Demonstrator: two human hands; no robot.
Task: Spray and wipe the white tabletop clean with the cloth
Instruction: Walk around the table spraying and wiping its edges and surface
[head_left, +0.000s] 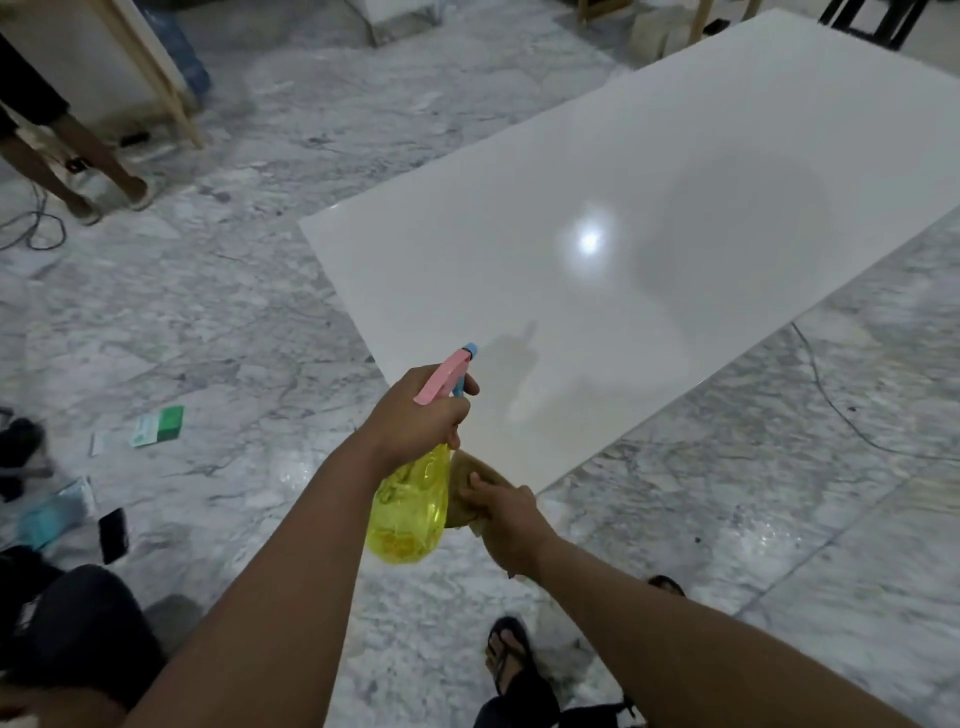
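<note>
A white tabletop (649, 218) stretches from the middle of the view to the upper right, glossy, with a light reflection on it. My left hand (415, 415) grips the neck of a yellow spray bottle (408, 512) with a pink and blue trigger head, its nozzle pointing at the near corner of the tabletop. A finger lies on the trigger. My right hand (506, 519) holds a tan cloth (465, 491) bunched just behind the bottle, over the tabletop's near corner. Most of the cloth is hidden by the bottle and my hand.
Grey marble floor surrounds the tabletop. A person's legs (78, 171) stand at upper left beside wooden legs of furniture. A green packet (158, 426), a black phone (113, 535) and dark bags lie on the floor at left. A cable (831, 400) runs right of the tabletop. My sandalled feet show below.
</note>
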